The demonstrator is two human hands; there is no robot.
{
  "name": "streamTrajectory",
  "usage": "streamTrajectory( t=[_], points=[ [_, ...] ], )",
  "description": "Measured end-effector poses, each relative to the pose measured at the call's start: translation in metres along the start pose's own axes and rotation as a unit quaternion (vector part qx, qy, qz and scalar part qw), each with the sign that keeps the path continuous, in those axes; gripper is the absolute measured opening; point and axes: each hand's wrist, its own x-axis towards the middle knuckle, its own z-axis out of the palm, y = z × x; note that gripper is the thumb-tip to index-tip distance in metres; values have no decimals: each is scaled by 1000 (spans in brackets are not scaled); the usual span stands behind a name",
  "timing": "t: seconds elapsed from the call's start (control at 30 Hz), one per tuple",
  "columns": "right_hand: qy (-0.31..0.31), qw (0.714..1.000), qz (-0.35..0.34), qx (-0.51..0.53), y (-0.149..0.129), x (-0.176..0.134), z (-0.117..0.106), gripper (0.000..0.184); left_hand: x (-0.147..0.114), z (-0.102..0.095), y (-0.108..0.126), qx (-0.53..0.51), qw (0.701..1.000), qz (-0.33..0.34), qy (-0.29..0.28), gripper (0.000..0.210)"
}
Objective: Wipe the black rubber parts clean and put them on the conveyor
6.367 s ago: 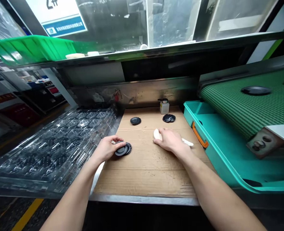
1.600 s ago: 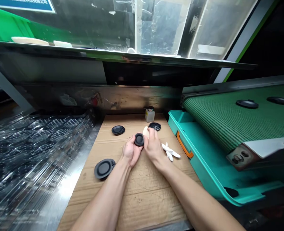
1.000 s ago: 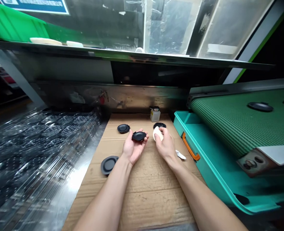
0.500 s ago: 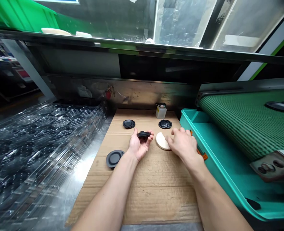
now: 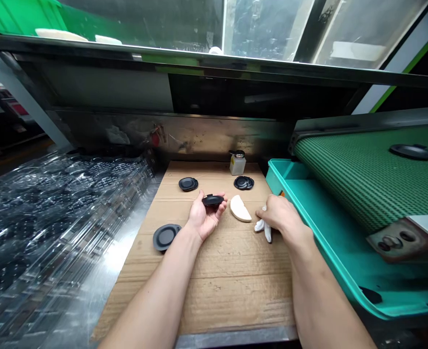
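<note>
1. Black disc (image 5: 213,200) is resting in the upturned left hand (image 5: 203,222), left of the half-round white pad (image 5: 239,209). The thumb is bracing one edge and the fingertips are curling up at the other, leaving the palm half open beneath it.

2. Just right of the pad, the right hand (image 5: 282,213) is pinching the white strips (image 5: 267,233) with its fingers nearly closed; whether any strip is lifting off the cardboard sheet (image 5: 232,276) is impossible to tell.

3. Beyond the pad, a cluster of discs (image 5: 243,182) is lying in front of a small bottle (image 5: 237,165); left of the pad and nearer the person, a wide black piece (image 5: 165,237) is lying flat.

4. Trouble could be coming from that light left-hand hold: a tilting wrist might be enough to drop the disc. Strips overlapping one another could be snagging, dragging extras along. Right of the pad, the teal bin (image 5: 323,213) is sitting close enough for a careless forearm to be knocking it.
</note>
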Motion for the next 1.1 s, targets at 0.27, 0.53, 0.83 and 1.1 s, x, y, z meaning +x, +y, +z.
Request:
streamTrajectory(
  t=[0.27,0.53,0.83,1.1],
  points=[
    [45,997,-65,12,-9,-9,3,41,-6,3,-1,48,997,12,-60,56],
    [58,985,-134,89,-7,-1,6,18,-5,4,-2,67,996,6,-65,59],
    [134,915,-197,327,-32,-11,-2,23,-2,6,-16,201,973,99,-53,75],
    [149,868,-297,369,-44,-24,-8,23,0,3,-21,256,960,89,-69,65]
  ],
)
